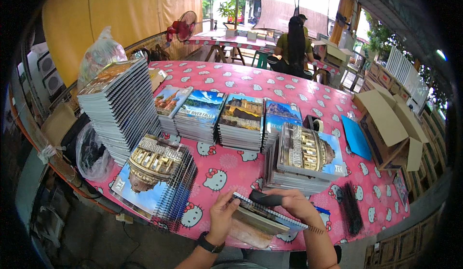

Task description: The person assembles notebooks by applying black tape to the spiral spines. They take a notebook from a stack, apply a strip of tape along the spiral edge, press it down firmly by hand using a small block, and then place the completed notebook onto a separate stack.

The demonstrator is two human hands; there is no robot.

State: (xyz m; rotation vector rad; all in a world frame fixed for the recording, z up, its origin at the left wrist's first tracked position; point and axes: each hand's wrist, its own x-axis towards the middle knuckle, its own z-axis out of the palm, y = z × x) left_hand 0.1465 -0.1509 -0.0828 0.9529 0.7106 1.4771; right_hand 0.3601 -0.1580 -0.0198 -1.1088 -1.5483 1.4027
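Note:
At the near edge of the table I hold a spiral-bound notebook (260,221) tilted, its coil edge upward. My left hand (223,217) is closed on its left end, thumb over the coil edge. My right hand (297,205) is closed round a black handheld tool (265,199), whose exact kind I cannot make out; it lies against the coil edge. A length of dark coil (316,230) sticks out past the notebook's right end. Beside my left hand stands a pile of coil-bound notebooks (149,165); beyond my right hand is another notebook stack (308,153).
A tall notebook stack (120,105) stands at left. Several shorter stacks (200,112) line the middle of the pink patterned table (214,180). Loose black coils (351,208), a blue folder (356,138) and an open cardboard box (390,129) lie right. A person (295,47) sits farther back.

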